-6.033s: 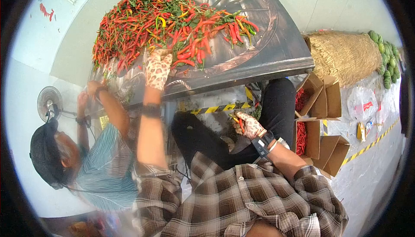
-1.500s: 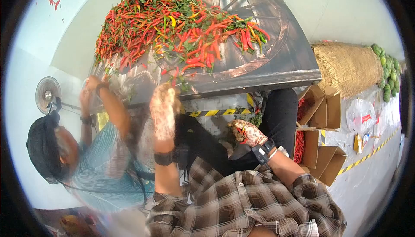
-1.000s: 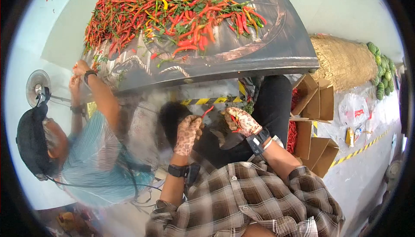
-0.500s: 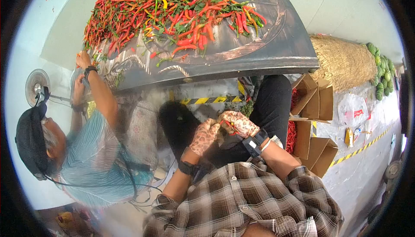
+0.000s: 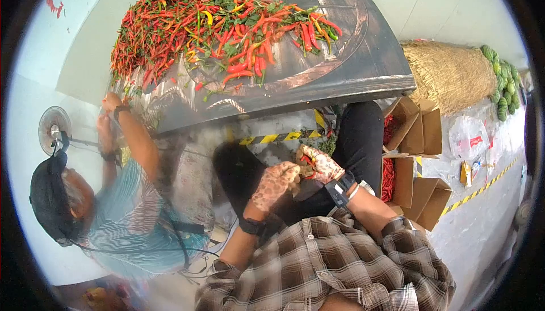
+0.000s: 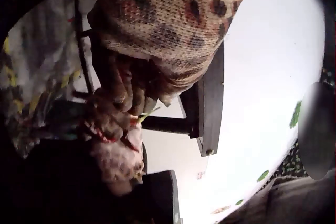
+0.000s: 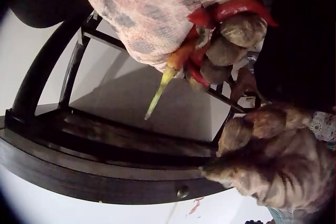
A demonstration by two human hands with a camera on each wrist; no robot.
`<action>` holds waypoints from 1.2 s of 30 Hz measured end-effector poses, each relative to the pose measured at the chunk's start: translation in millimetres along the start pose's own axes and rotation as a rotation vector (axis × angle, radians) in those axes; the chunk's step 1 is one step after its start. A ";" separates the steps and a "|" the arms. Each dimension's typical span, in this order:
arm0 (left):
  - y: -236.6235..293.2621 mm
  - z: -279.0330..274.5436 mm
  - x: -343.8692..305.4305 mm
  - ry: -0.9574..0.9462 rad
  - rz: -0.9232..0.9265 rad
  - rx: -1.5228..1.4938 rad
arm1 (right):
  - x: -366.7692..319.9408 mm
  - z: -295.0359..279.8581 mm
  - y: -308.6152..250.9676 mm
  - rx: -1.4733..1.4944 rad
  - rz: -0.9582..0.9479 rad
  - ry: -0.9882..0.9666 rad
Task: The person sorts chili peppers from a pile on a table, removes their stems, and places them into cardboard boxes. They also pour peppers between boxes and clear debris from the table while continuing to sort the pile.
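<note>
My right hand (image 5: 322, 166), in a leopard-print glove, grips several chili peppers over my lap. The right wrist view shows a red chili pepper (image 7: 241, 7) sticking out beside the soiled fingertips, and an orange one with a yellow-green end (image 7: 167, 77) hanging below the palm. My left hand (image 5: 275, 186), gloved alike, is just left of it, fingers curled. No pepper shows in the left hand in the right wrist view. A big heap of red chili peppers (image 5: 164, 38) with green leaves, and a few yellow ones, lies on the dark table (image 5: 363, 78) ahead.
Cardboard boxes (image 5: 426, 197) with red chilies stand on the floor to my right. Behind them are a straw-coloured bundle (image 5: 451, 75) and striped green melons (image 5: 502, 84). Another person (image 5: 136, 214) works at my left, near a fan (image 5: 54, 129). The table edge is above my knees.
My left hand came down from the table edge with a red chili and brought it to my right hand. Since then the hands have drawn slightly apart, and the left shows no chili.
</note>
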State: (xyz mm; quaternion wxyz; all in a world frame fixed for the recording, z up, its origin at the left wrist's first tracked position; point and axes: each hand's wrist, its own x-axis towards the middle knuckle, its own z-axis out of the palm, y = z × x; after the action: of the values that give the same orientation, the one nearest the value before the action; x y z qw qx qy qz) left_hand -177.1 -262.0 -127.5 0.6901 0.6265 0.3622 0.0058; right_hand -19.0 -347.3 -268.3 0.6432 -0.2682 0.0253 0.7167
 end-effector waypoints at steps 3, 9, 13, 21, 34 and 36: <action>25.1 -15.4 -5.2 0.113 0.333 0.391 | -1.3 1.8 -2.5 -0.288 -0.146 -0.013; 101.6 -46.7 -14.4 0.490 0.662 0.414 | -12.9 34.2 -10.6 0.124 -0.019 -0.197; 135.1 -84.7 2.1 0.691 0.703 0.575 | -12.5 31.8 -9.7 0.066 -0.011 -0.070; 188.7 -107.9 53.7 0.601 0.556 0.975 | 7.5 -18.3 4.0 -0.452 -0.220 0.027; 162.7 -120.6 51.9 0.649 0.555 0.773 | -11.2 19.4 -5.6 -0.027 -0.088 0.154; 152.0 -127.2 56.6 0.665 0.658 0.760 | -10.0 21.5 -4.6 -0.084 -0.059 0.194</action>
State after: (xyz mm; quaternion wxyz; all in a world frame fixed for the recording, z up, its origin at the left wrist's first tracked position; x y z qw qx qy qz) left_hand -132.1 -93.7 -17.3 0.2296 0.8730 0.3226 0.2849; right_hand -22.0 -347.4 -244.3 0.6467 -0.3639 0.0495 0.6685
